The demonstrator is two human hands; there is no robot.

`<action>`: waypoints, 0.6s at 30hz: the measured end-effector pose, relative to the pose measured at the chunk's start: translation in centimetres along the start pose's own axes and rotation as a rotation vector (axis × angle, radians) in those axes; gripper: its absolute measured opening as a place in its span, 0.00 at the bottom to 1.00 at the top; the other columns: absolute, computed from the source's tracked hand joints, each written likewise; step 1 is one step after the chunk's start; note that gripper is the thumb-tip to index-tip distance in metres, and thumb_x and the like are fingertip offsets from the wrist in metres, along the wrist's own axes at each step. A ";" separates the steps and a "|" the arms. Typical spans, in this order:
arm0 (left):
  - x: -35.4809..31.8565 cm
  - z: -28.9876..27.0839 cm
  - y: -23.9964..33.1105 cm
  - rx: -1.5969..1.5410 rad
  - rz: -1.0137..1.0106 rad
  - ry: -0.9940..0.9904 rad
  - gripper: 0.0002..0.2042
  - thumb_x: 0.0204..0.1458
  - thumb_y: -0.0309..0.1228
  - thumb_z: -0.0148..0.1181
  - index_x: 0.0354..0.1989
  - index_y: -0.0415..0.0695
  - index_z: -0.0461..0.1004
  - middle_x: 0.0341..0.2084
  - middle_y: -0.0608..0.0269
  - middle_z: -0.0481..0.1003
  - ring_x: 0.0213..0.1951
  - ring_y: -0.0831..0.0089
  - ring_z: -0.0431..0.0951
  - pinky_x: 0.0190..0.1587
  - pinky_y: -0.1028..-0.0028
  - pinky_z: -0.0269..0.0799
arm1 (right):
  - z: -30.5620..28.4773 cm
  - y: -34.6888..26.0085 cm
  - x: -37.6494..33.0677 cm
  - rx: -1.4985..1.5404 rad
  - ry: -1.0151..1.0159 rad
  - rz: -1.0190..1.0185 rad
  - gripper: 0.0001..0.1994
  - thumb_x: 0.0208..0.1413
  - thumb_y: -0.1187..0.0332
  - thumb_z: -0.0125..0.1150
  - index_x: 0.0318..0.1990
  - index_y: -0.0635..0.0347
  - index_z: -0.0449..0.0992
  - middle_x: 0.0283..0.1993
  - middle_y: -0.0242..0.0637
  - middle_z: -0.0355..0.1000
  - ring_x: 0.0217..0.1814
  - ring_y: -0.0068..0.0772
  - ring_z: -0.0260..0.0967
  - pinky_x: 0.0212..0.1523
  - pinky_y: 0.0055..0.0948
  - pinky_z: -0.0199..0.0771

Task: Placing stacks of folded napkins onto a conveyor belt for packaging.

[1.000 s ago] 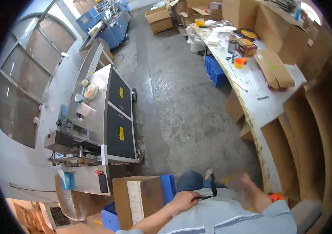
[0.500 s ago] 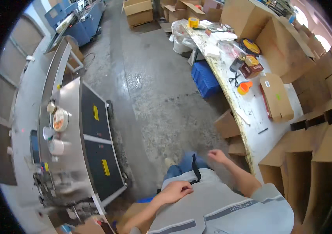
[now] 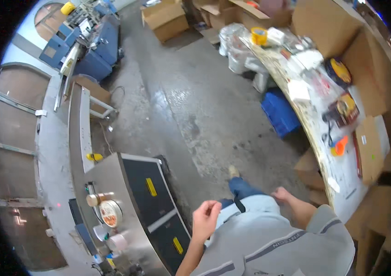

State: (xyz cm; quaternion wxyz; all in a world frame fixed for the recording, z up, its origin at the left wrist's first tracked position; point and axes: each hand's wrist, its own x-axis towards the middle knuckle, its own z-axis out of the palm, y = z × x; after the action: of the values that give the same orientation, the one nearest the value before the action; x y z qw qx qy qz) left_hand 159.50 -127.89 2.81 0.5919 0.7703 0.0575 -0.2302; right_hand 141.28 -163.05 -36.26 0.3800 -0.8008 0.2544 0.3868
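Observation:
My left hand is raised in front of my body, near the metal-topped cabinet. Its fingers are curled in toward the thumb, and nothing shows in them. Lower at my right side hangs my right hand, between my body and the long work table. Its fingers are partly smeared by motion, and no object is visible there. Neither hand touches the cabinet or the table. A black strap end hangs at the waist of my grey shirt.
On the cabinet stand a round tub and a pinkish-white roll. The table carries yellow tape, an orange tape dispenser and a flat carton. A blue crate stands beneath it. Ahead are an open carton and blue machinery.
My body has moved forward along the floor and the view has turned left. My left hand has lifted away from my waist; my right hand has swung back toward my side.

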 end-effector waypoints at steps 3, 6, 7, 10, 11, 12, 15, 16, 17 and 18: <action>8.5 -1.8 3.4 0.174 0.082 -0.060 0.08 0.57 0.31 0.61 0.36 0.38 0.78 0.22 0.65 0.76 0.25 0.82 0.73 0.30 0.78 0.70 | -11.3 -15.5 10.3 -0.009 0.251 -0.286 0.16 0.53 0.58 0.58 0.36 0.62 0.81 0.27 0.37 0.77 0.28 0.26 0.73 0.33 0.30 0.74; 16.0 -4.7 5.2 0.227 0.156 -0.018 0.08 0.55 0.32 0.62 0.37 0.40 0.78 0.26 0.54 0.78 0.27 0.68 0.79 0.32 0.71 0.74 | -20.8 -33.1 17.2 0.331 0.334 -0.313 0.15 0.53 0.60 0.60 0.41 0.63 0.80 0.35 0.43 0.79 0.38 0.34 0.77 0.41 0.33 0.74; 18.5 -6.0 6.0 0.196 0.147 -0.032 0.09 0.55 0.32 0.61 0.37 0.39 0.78 0.27 0.53 0.78 0.28 0.66 0.79 0.33 0.71 0.74 | -22.9 -37.7 19.1 0.309 0.329 -0.356 0.15 0.53 0.60 0.60 0.41 0.63 0.80 0.35 0.43 0.79 0.38 0.34 0.77 0.41 0.33 0.74; 26.7 -10.1 7.3 0.153 0.165 0.017 0.09 0.55 0.33 0.61 0.37 0.39 0.78 0.28 0.52 0.79 0.28 0.65 0.80 0.34 0.70 0.74 | -28.0 -48.5 24.1 0.285 0.299 -0.555 0.14 0.58 0.62 0.60 0.43 0.64 0.78 0.32 0.32 0.77 0.32 0.21 0.72 0.33 0.26 0.73; 29.3 -11.6 7.6 0.135 0.167 0.034 0.09 0.55 0.33 0.61 0.38 0.39 0.78 0.28 0.52 0.79 0.28 0.64 0.80 0.34 0.69 0.74 | -28.2 -50.5 25.7 0.251 0.288 -0.590 0.12 0.58 0.62 0.59 0.40 0.63 0.78 0.30 0.32 0.76 0.31 0.21 0.71 0.32 0.27 0.73; 32.2 -13.3 7.6 0.100 0.181 0.043 0.10 0.55 0.34 0.61 0.38 0.39 0.78 0.28 0.52 0.79 0.29 0.62 0.80 0.34 0.69 0.74 | -28.1 -52.1 27.3 0.217 0.278 -0.626 0.11 0.58 0.63 0.59 0.38 0.63 0.78 0.29 0.31 0.75 0.30 0.21 0.70 0.30 0.28 0.73; 40.7 -19.4 11.5 0.156 0.243 0.062 0.10 0.55 0.34 0.60 0.38 0.39 0.78 0.27 0.52 0.79 0.30 0.61 0.80 0.35 0.68 0.74 | -25.6 -51.3 31.6 0.077 0.143 -0.233 0.15 0.54 0.58 0.59 0.33 0.63 0.79 0.31 0.44 0.77 0.33 0.37 0.75 0.36 0.36 0.74; 42.7 -21.9 13.4 0.169 0.240 0.057 0.11 0.56 0.35 0.59 0.39 0.39 0.78 0.28 0.52 0.79 0.31 0.61 0.80 0.35 0.68 0.74 | -24.0 -51.8 30.9 0.014 0.055 -0.054 0.13 0.54 0.61 0.58 0.32 0.62 0.78 0.29 0.46 0.76 0.33 0.45 0.75 0.36 0.40 0.75; 45.3 -24.1 15.9 0.158 0.274 0.028 0.12 0.57 0.36 0.59 0.40 0.39 0.77 0.29 0.52 0.79 0.31 0.62 0.80 0.35 0.68 0.74 | -23.7 -47.1 33.1 -0.431 -0.073 -0.414 0.11 0.54 0.63 0.57 0.29 0.61 0.78 0.28 0.46 0.76 0.34 0.48 0.74 0.37 0.42 0.75; 48.2 -26.4 17.4 0.172 0.293 0.007 0.12 0.57 0.37 0.59 0.40 0.40 0.77 0.30 0.53 0.79 0.31 0.62 0.80 0.35 0.68 0.74 | -23.8 -47.0 32.7 -0.931 -0.199 -1.068 0.11 0.55 0.65 0.55 0.28 0.62 0.77 0.26 0.45 0.75 0.33 0.48 0.74 0.37 0.44 0.74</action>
State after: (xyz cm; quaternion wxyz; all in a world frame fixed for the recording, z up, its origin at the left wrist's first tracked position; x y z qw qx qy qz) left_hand 216.14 -117.05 2.92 0.5506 0.8191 -0.0735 -0.1429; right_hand 203.03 -158.58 -33.72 0.1577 -0.8559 -0.3998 0.2876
